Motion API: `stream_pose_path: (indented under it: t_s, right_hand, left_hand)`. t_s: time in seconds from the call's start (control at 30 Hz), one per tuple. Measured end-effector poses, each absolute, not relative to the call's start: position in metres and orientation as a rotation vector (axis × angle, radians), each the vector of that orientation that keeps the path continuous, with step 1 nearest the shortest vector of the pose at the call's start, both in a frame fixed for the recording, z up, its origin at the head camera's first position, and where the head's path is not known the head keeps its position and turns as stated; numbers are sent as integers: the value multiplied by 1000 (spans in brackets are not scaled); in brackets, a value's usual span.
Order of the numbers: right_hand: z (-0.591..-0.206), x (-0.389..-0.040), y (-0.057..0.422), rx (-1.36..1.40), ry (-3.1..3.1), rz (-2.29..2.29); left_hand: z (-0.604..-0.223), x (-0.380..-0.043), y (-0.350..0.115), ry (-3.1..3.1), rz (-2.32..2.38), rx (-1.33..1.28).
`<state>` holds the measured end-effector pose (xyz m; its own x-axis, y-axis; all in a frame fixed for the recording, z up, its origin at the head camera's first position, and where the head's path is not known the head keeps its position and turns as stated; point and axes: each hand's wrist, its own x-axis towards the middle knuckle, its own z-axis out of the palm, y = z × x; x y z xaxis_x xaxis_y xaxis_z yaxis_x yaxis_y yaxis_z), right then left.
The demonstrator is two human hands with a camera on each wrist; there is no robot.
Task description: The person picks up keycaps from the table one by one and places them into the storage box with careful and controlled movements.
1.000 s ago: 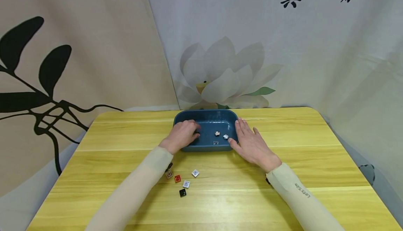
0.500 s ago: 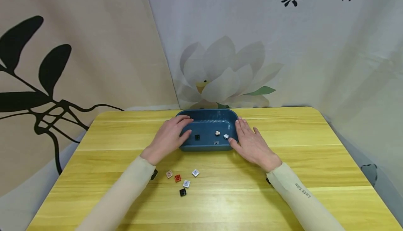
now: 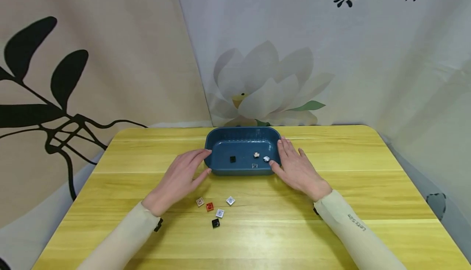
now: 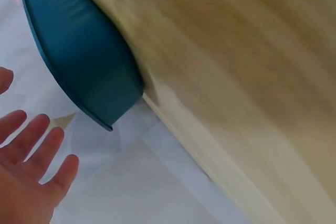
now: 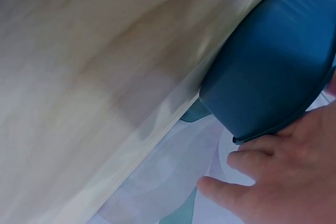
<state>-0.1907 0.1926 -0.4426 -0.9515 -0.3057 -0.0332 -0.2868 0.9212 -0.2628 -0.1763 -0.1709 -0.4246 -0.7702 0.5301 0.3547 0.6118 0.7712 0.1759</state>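
Observation:
A dark blue rectangular tray (image 3: 243, 172) stands near the table's back edge. Inside lie small keycap-like pieces: a black one (image 3: 232, 159), a pale one (image 3: 256, 155), a white one (image 3: 266, 159) and a dark one with a light outline (image 3: 254, 166). My left hand (image 3: 178, 178) is by the tray's left end, fingers spread and nothing held; its fingertips are close to the rim, and the left wrist view shows a gap. My right hand (image 3: 299, 172) rests against the right end, fingers extended along the rim, thumb at the near right corner.
In front of the tray, loose on the wooden table (image 3: 287, 237), lie similar square pieces: a beige one (image 3: 200, 201), a red one (image 3: 209, 206), a white one (image 3: 230, 200), another white one (image 3: 220, 213) and a black one (image 3: 215, 223). A printed curtain (image 3: 147, 57) hangs behind.
My left hand has pulled back out of the tray, leftward and toward me, its fingers spreading. The black piece in the tray has come into view. My right hand stays at the tray's right end.

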Motion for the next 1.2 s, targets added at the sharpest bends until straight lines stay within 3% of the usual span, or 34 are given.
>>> stream_pose_path:
  t_s: [0.53, 1.2]
  right_hand:
    - [-443, -190, 196, -467, 3041, -412]
    - [-444, -190, 194, -457, 3042, -421]
  left_hand:
    - [-442, -146, -199, -2687, -382, -962]
    - [-452, -141, -202, -2846, -283, -1280]
